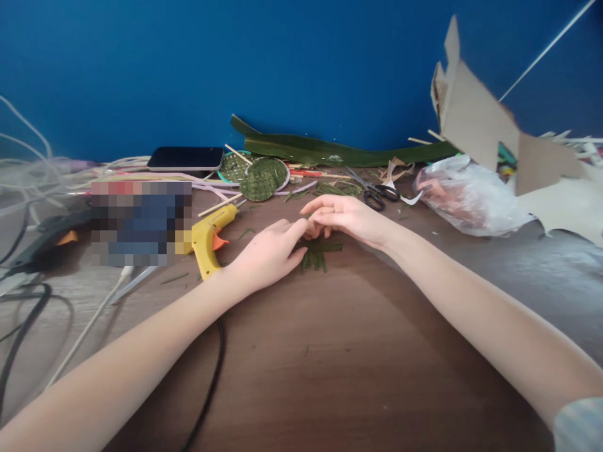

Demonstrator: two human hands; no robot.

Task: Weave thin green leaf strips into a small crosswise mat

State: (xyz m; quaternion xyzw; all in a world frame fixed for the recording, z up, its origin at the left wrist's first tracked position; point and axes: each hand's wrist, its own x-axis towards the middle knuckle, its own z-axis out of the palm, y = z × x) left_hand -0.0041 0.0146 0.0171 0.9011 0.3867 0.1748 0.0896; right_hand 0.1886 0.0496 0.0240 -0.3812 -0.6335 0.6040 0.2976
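Observation:
Both of my hands meet over a small piece of crossed green leaf strips (320, 256) lying on the brown table. My left hand (276, 251) has its fingers closed at the left edge of the strips, thumb low against them. From the right, my right hand (346, 220) arches over the far side, its fingers bent down and touching near the left fingertips. The hands cover the far part of the strips. A yellow glue gun (207, 242) lies just left of my left hand, and black-handled scissors (377, 196) lie beyond my right hand.
Behind are round woven leaf pieces (264, 179), a long green leaf (330, 150) and a phone (186, 158). A clear plastic bag (471, 198) and cut cardboard (485, 119) stand right. Left are a black glue gun (56, 235) and cables (214, 376).

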